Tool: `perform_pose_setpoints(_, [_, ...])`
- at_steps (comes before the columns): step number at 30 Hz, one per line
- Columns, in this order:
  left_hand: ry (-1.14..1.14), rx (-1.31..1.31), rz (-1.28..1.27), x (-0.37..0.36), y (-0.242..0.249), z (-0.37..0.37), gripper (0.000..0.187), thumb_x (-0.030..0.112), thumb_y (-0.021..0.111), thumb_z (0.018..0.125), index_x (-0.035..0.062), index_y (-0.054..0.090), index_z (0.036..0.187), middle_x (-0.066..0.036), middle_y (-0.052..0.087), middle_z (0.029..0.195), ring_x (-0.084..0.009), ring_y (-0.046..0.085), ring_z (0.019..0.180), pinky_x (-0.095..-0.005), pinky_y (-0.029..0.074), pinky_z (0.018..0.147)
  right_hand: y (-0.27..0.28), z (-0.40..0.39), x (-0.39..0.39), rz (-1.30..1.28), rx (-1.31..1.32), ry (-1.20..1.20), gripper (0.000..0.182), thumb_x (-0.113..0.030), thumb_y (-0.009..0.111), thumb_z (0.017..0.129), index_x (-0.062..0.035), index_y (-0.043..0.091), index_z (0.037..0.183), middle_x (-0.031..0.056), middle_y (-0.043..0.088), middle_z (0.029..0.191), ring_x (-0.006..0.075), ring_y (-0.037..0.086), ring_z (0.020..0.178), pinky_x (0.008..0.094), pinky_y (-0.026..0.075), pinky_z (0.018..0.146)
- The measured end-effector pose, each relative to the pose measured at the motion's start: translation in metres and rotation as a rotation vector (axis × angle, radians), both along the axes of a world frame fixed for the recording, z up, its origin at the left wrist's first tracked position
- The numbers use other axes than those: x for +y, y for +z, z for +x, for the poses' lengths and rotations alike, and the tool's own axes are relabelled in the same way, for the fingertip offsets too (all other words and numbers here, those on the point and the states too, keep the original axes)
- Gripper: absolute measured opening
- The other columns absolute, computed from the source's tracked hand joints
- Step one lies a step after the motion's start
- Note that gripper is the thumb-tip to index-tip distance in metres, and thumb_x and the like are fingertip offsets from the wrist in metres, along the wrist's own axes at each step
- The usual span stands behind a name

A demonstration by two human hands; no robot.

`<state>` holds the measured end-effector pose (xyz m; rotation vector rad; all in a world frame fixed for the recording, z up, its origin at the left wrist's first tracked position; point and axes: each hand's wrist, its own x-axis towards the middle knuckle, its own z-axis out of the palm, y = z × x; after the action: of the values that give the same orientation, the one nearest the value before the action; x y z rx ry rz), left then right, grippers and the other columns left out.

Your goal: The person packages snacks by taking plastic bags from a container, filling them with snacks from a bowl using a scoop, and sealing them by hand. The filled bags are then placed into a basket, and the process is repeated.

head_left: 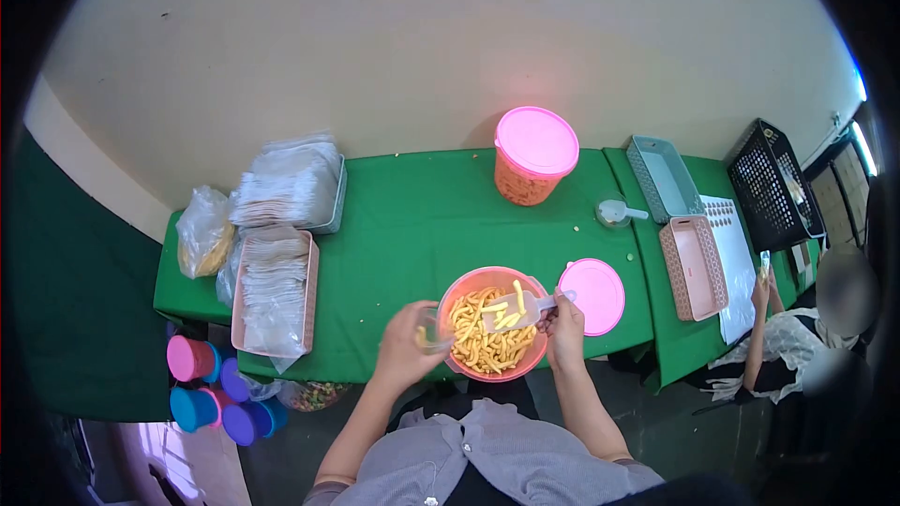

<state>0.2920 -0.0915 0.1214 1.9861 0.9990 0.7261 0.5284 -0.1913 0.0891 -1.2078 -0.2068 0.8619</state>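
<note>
An orange-pink tub (457, 283) full of yellow fried snack sticks (497, 353) stands at the table's near edge, in front of my body. My right hand (563, 330) is closed round the handle of a clear plastic scoop (531, 307). Several sticks lie in the scoop, which is held over the tub. At the tub's left rim, my left hand (403, 349) grips a small clear cup (433, 332), tilted toward the scoop. What the cup holds is hard to make out. A round pink lid (597, 297) lies flat just right of the tub.
A tall pink-lidded tub (527, 173) and a small bowl with a white scoop (614, 213) stand farther back. Baskets of plastic packets (275, 295) are at left. At right are a teal basket (667, 178), a pink basket (694, 267), a black crate (771, 183) and a seated person.
</note>
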Motion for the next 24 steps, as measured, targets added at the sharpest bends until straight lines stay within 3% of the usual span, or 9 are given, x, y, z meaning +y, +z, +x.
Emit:
perform_pose_setpoints(4, [-0.146,0.099,0.169,-0.005,-0.002,0.026,0.062,0.021,0.081,0.062,0.0084,0.051,0.116,-0.010,0.059,0.100,-0.0296,0.057,0.095,-0.0422,0.046,0.083,0.031,-0.010,-0.002,0.082,-0.094,-0.002,0.035,-0.026,0.048,0.099,-0.0035,0.058,0.074,0.0043,0.057,0.059,0.0104,0.052,0.050,0.0227,0.040,0.047])
perform_pose_setpoints(8, [-0.175,0.102,0.212,-0.009,0.000,0.044,0.062,0.020,0.080,0.061,0.0087,0.052,0.115,-0.010,0.058,0.101,-0.0310,0.057,0.097,-0.0422,0.044,0.086,0.041,-0.013,-0.006,0.031,-0.388,0.095,0.031,-0.020,0.052,0.096,0.0011,0.063,0.077,0.0073,0.061,0.062,0.0121,0.056,0.051,0.0250,0.042,0.048])
perform_pose_setpoints(10, [-0.212,0.092,0.289,-0.011,0.002,0.052,0.062,0.020,0.080,0.060,0.0088,0.052,0.115,-0.010,0.058,0.103,-0.0308,0.057,0.099,-0.0427,0.044,0.086,0.055,-0.020,-0.005,0.012,-1.021,0.174,0.025,-0.016,0.058,0.093,0.0012,0.064,0.076,0.0092,0.062,0.062,0.0146,0.056,0.051,0.0282,0.043,0.049])
perform_pose_setpoints(11, [-0.210,0.090,0.295,-0.011,0.003,0.056,0.062,0.020,0.080,0.060,0.0088,0.052,0.115,-0.010,0.058,0.103,-0.0308,0.057,0.099,-0.0427,0.044,0.086,0.061,-0.017,-0.007,0.021,-1.118,0.190,0.019,-0.014,0.062,0.090,0.0012,0.064,0.078,0.0110,0.062,0.064,0.0172,0.058,0.053,0.0306,0.044,0.050])
perform_pose_setpoints(15, [-0.187,0.018,0.293,-0.016,0.002,0.062,0.061,0.019,0.080,0.060,0.0093,0.052,0.113,-0.010,0.059,0.104,-0.0312,0.057,0.099,-0.0427,0.044,0.085,0.063,-0.016,-0.008,0.044,-1.077,0.088,0.017,-0.012,0.063,0.089,0.0011,0.064,0.078,0.0115,0.062,0.066,0.0184,0.060,0.055,0.0309,0.044,0.049])
perform_pose_setpoints(17, [-0.167,-0.002,0.328,-0.015,0.001,0.064,0.060,0.018,0.081,0.060,0.0095,0.052,0.112,-0.010,0.059,0.104,-0.0315,0.057,0.099,-0.0426,0.044,0.085,0.071,-0.018,-0.006,0.068,-1.207,0.354,0.016,-0.011,0.062,0.089,0.0010,0.064,0.077,0.0117,0.062,0.067,0.0192,0.060,0.056,0.0319,0.044,0.050])
perform_pose_setpoints(18, [-0.143,-0.023,0.328,-0.016,0.000,0.064,0.060,0.018,0.081,0.060,0.0097,0.052,0.112,-0.010,0.059,0.104,-0.0319,0.057,0.098,-0.0428,0.044,0.085,0.069,-0.014,-0.005,0.072,-1.213,0.355,0.016,-0.011,0.062,0.089,0.0010,0.064,0.077,0.0117,0.062,0.067,0.0192,0.060,0.056,0.0319,0.044,0.050])
perform_pose_setpoints(22, [-0.089,-0.057,0.332,-0.016,0.002,0.065,0.060,0.019,0.080,0.061,0.0106,0.051,0.113,-0.010,0.058,0.104,-0.0311,0.057,0.099,-0.0428,0.043,0.084,0.075,-0.015,0.003,0.128,-1.092,0.145,0.016,-0.011,0.062,0.089,0.0021,0.063,0.080,0.0119,0.060,0.066,0.0207,0.058,0.054,0.0324,0.045,0.051])
perform_pose_setpoints(24, [-0.080,-0.053,0.333,-0.016,-0.003,0.065,0.059,0.019,0.081,0.061,0.0102,0.051,0.111,-0.010,0.059,0.103,-0.0318,0.057,0.097,-0.0430,0.044,0.084,0.075,-0.024,0.007,0.123,-1.100,0.381,0.017,-0.011,0.062,0.089,0.0024,0.063,0.079,0.0116,0.059,0.064,0.0205,0.057,0.052,0.0321,0.044,0.050])
